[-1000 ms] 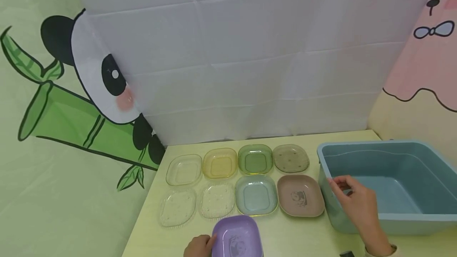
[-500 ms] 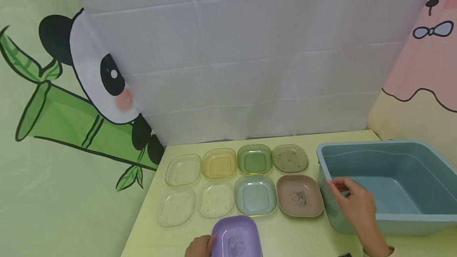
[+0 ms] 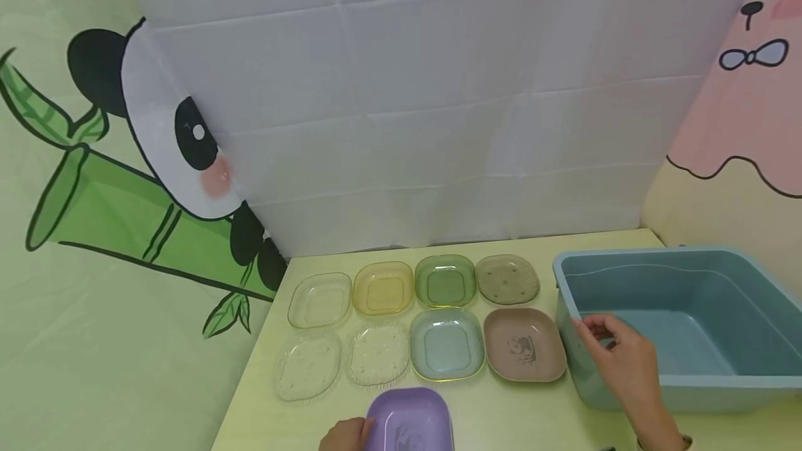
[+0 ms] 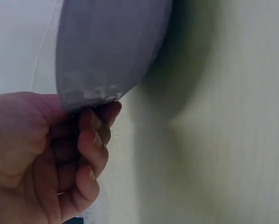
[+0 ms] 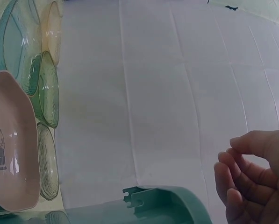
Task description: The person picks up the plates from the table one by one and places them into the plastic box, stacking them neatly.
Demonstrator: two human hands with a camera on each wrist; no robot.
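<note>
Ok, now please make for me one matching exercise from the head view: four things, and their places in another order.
1. purple tray
2. yellow tray
3. pink-brown tray
4. large bin

A. right of every tray
B. gripped by the left hand
C. between the pale-blue tray and the large bin
D. between a clear tray and the green tray

Pairs: 1-B; 2-D; 3-C; 4-A

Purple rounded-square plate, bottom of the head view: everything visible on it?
The purple rounded-square plate is shallow, opaque, glossy, plastic-looking, with a raised rim and grey print inside; its near end is out of the head frame. The left-hand grip pinches its left edge. The left wrist view suggests it's off the pale yellow table; exact tilt unclear. It's nearer the person than the translucent blue dish.
</note>
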